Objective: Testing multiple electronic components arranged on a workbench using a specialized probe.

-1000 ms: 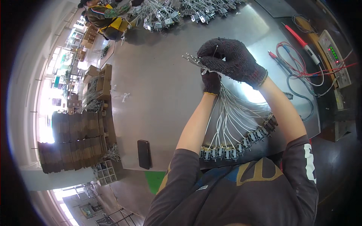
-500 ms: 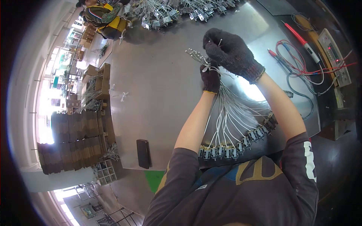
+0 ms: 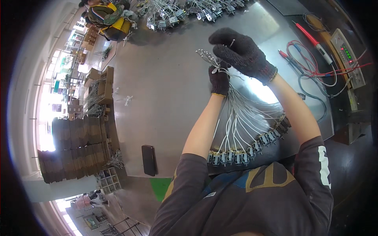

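My left hand [image 3: 219, 82], in a dark knit glove, is closed round a bundle of white wires [image 3: 236, 106] just below its gathered tips. A white tie [image 3: 219, 70] wraps the bundle there. The wires fan down toward my body to a curved row of small metal-and-black components [image 3: 238, 158] along the near table edge. Above and right of the bundle is my right hand [image 3: 246, 57], gloved alike, its fingers bent. A thin pale wire end [image 3: 232, 42] pokes up between its thumb and fingers; the rest of that wire is hidden by the glove.
On the metal table [image 3: 165, 90] lie a dark phone-like slab [image 3: 149, 160] and loose white ties [image 3: 128, 100]. Wired component bundles [image 3: 165, 17] heap at the far edge. Right are a red probe [image 3: 311, 37], tangled leads and a meter [image 3: 348, 55]. Another person [image 3: 104, 17] works far left.
My right hand has shifted slightly left, its thumb and fingers spreading a little apart. The left hand stays on the bundle. Green digits now show on the meter.
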Tool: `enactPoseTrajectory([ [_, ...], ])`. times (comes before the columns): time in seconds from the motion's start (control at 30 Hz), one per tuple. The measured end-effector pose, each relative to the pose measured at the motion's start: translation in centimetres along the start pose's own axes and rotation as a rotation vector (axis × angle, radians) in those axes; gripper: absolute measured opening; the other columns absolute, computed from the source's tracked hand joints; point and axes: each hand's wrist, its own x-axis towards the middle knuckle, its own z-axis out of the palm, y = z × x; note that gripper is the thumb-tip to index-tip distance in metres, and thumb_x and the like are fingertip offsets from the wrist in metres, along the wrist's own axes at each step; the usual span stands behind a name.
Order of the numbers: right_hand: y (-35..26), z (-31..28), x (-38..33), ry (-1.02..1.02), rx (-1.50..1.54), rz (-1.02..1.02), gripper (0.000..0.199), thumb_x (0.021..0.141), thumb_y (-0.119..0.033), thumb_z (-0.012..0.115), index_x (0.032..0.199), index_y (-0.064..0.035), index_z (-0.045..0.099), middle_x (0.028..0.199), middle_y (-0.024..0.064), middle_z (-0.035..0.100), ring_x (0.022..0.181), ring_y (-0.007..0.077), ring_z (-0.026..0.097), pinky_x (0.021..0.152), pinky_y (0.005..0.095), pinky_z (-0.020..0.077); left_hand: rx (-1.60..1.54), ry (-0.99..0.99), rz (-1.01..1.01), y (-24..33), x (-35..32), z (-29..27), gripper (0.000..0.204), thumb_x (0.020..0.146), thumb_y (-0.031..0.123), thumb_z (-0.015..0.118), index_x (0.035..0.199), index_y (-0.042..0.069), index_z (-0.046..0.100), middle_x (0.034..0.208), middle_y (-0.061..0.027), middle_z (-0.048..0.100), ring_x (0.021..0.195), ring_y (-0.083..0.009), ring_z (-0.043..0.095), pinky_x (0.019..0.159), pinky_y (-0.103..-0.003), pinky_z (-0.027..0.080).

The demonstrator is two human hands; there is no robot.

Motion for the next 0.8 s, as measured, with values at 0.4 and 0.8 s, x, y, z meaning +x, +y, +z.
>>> enactPoseTrajectory([
  [0.4, 0.0, -1.4, 0.0, -0.263, -0.191, 0.052, 0.027, 0.098, -0.036, 0.072, 0.112, -0.0131, 0.071, 0.099, 0.0137, 0.072, 0.087, 0.0314, 0.07, 0.081, 0.0419, 0.0573, -0.175, -0.02, 0.015, -1.4, 0.5, 0.4, 0.012, 0.104, 0.016, 0.059, 0.103, 0.006, 0.065, 0.085, 0.0001, 0.064, 0.076, -0.0114, 0.062, 0.066, -0.03, 0.051],
  [0.8, 0.5, 1.0, -1.0, -0.034, -0.15, -0.117, 0.019, 0.102, -0.015, 0.068, 0.117, -0.003, 0.067, 0.105, 0.0111, 0.069, 0.092, 0.0178, 0.067, 0.084, 0.035, 0.055, -0.026, -0.124, 0.192, -4.9, 1.9, -0.8, 0.011, 0.103, 0.01, 0.058, 0.11, 0.008, 0.066, 0.097, -0.0033, 0.07, 0.085, -0.0132, 0.067, 0.07, -0.033, 0.054],
])
